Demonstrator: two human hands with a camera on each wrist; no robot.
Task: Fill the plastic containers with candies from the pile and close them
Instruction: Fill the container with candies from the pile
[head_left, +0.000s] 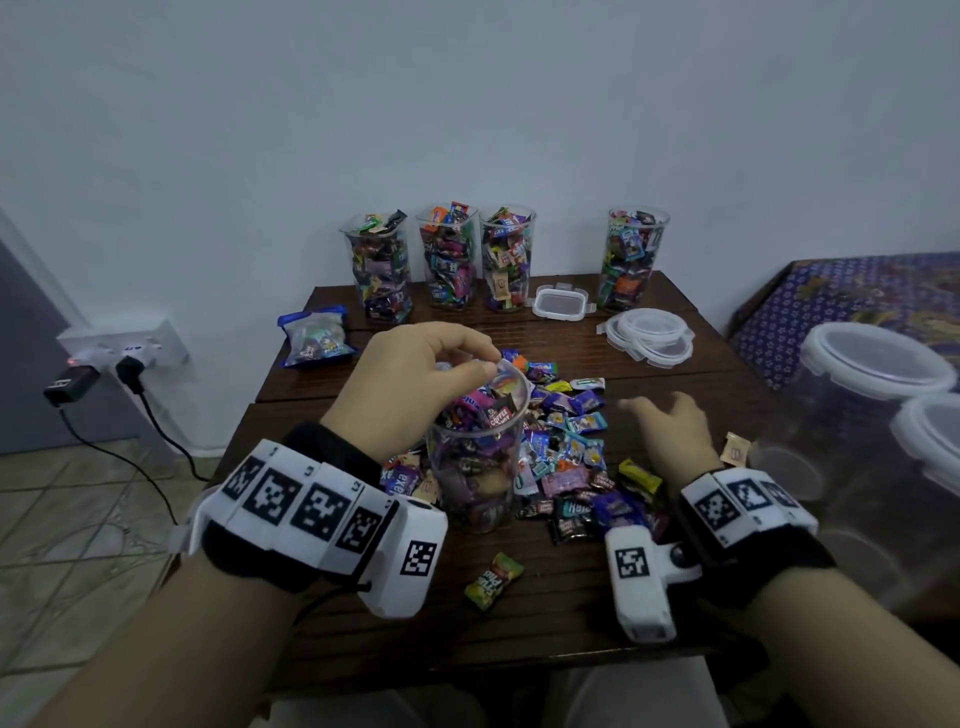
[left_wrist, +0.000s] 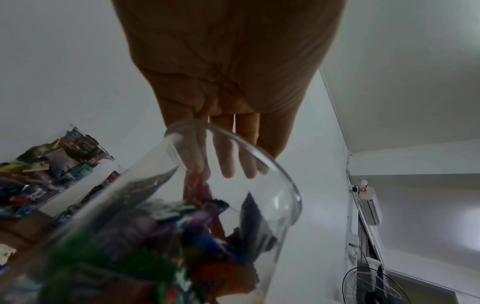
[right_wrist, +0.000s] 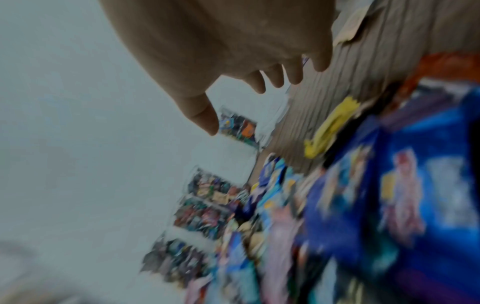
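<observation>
left hand (head_left: 415, 374) pinching container (head_left: 475, 457) rim | right hand (head_left: 667, 434) open over candy pile (head_left: 566, 457) | risk: rim-only grip, could tip on the counter (head_left: 519, 613)

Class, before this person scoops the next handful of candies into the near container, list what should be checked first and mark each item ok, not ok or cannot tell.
1. Near container steadied: ok, the left hand holds its rim, fingers inside, thumb outside.
2. Room left in it: ok, candies sit below the rim in the left wrist view.
3. Right hand free: ok, fingers spread over the candy pile, holding nothing.
4. Container upright: cannot tell, it looks slightly tilted.
5. Lids within reach: ok, the round lids lie on the table beyond the pile.
6. Back containers closed: not ok, all four stand open.
</observation>
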